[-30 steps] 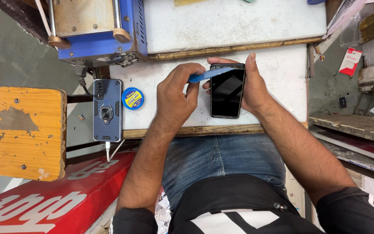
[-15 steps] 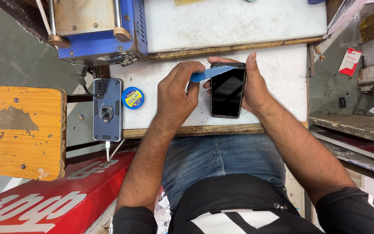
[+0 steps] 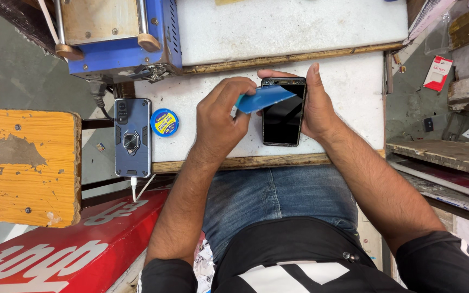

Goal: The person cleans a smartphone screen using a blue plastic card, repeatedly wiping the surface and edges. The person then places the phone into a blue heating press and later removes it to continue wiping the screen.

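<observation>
The phone (image 3: pixel 283 116) lies screen up on the white tabletop (image 3: pixel 354 92), near its front edge. The right hand (image 3: pixel 316 106) clasps its right side. The left hand (image 3: pixel 221 119) pinches a blue card (image 3: pixel 264 97), its tip over the phone's far left corner. Judged progress: prying is at an early stage; the screen remains seated. Compared with the earlier frames, the card sits slightly lower; the phone has not moved.

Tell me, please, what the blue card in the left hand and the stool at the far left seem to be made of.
The blue card, held by the left hand over the black phone, looks like thin, flexible plastic: it is smooth, evenly coloured and slightly curved. The stool seems to be wood under orange-yellow paint: worn patches show a bare, duller surface, and screw heads show near its corners.
</observation>
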